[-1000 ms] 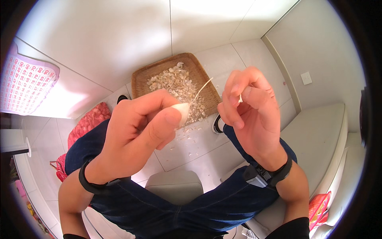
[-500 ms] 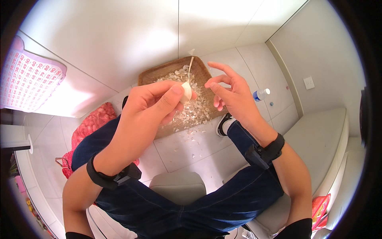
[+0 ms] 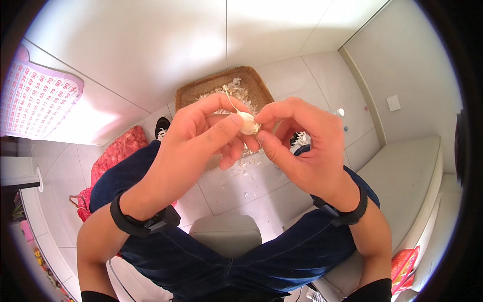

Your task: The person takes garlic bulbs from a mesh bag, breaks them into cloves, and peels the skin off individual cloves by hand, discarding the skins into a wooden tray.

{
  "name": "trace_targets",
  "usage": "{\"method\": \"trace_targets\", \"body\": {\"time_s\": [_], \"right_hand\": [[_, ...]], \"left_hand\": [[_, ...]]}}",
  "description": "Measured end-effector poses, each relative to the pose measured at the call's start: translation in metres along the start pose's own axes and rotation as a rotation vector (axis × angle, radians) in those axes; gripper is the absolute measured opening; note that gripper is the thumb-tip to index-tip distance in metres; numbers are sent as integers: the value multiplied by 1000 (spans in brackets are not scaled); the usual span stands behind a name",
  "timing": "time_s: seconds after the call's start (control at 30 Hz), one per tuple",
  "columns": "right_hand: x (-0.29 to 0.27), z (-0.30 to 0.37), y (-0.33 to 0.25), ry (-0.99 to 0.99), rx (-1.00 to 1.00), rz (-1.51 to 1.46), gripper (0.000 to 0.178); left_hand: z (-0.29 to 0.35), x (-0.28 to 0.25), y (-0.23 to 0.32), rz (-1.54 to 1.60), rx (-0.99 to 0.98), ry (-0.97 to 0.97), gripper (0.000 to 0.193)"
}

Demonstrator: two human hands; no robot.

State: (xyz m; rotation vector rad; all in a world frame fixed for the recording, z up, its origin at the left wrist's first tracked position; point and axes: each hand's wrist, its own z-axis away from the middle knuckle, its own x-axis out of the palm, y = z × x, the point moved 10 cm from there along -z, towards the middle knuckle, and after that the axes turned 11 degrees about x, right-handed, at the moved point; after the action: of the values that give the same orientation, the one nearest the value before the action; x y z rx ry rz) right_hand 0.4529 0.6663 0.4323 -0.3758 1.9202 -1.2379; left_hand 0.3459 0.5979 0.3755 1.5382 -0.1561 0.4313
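Note:
A pale garlic bulb [image 3: 248, 124] with a long thin dry stalk is held between my hands. My left hand [image 3: 193, 136] is closed round its left side, thumb on top and fingers beneath. Thumb and forefinger of my right hand [image 3: 312, 141] pinch the bulb's right end, where the roots are. Behind and below my hands, a brown woven tray [image 3: 190, 92] lies on the floor. Papery white skins [image 3: 240, 94] are heaped in it, partly hidden by my hands, and more scraps lie scattered on the tiles in front.
A red mesh sack [image 3: 116, 153], filled with bulb-like things, leans by my left leg. At the right runs a grey padded bench [image 3: 390, 176]; a red net bag [image 3: 404, 267] lies near its front. A bottle's white cap [image 3: 340, 111] shows behind my right hand. A grey cushioned seat [image 3: 226, 235] is between my legs.
My right hand has come down and left onto the bulb and pinched its end. The bulb has tilted, its stalk now leaning left, and my left hand has shifted slightly right.

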Motion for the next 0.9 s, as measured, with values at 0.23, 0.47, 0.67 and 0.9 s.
{"method": "trace_targets", "body": {"time_s": [0.23,0.47,0.67,0.9], "right_hand": [[-2,4,-8,39,-85,23,16],[0,7,-18,21,-176,53,18],[8,12,-22,-3,-250,166,20],[0,9,-17,86,-182,-5,22]], "left_hand": [[-1,3,5,-110,101,-55,24],[2,10,12,-84,129,-47,16],[4,12,11,-79,118,-74,14],[4,8,10,-89,129,-34,21]]}}
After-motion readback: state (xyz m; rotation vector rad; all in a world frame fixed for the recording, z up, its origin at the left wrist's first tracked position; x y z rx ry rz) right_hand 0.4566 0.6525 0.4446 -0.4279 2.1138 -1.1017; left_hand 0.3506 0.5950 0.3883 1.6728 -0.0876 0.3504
